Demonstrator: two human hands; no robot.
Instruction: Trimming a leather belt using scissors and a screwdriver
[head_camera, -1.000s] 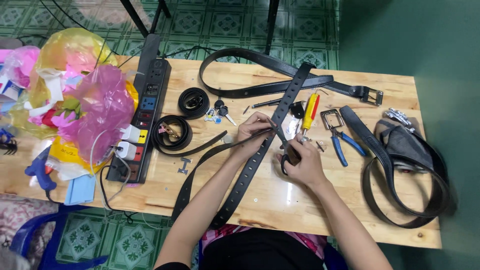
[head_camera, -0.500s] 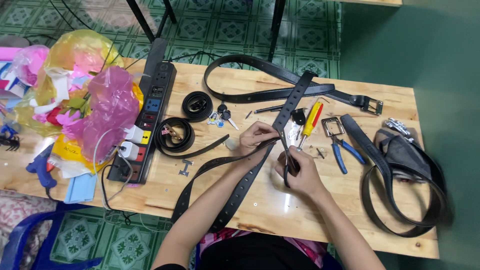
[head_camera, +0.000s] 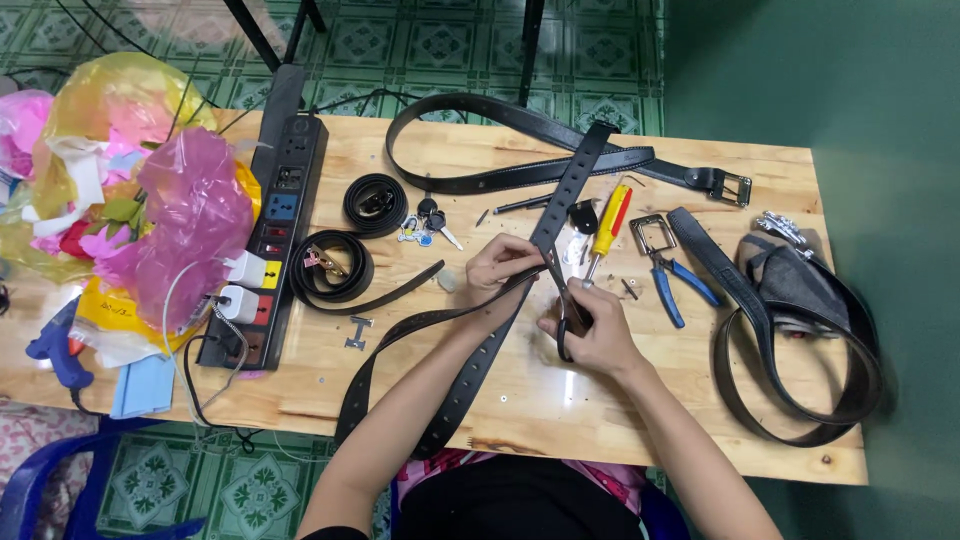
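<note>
L hand (head_camera: 505, 266) grip pinches black belt (head_camera: 470, 365), R hand (head_camera: 590, 325) grip clenched on scissors (head_camera: 562, 300), yellow screwdriver (head_camera: 608, 228) beside, on wood surface (head_camera: 560, 400).

power strip (head_camera: 268, 225), pliers (head_camera: 672, 281) — screwdriver (head_camera: 607, 228)

Black punched belt (head_camera: 470, 370) slanting across table, scissors (head_camera: 562, 300) at it

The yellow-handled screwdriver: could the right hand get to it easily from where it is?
Probably yes. The screwdriver lies uncovered on the table just beyond the right hand, but that hand is gripping scissors at the belt.
</note>
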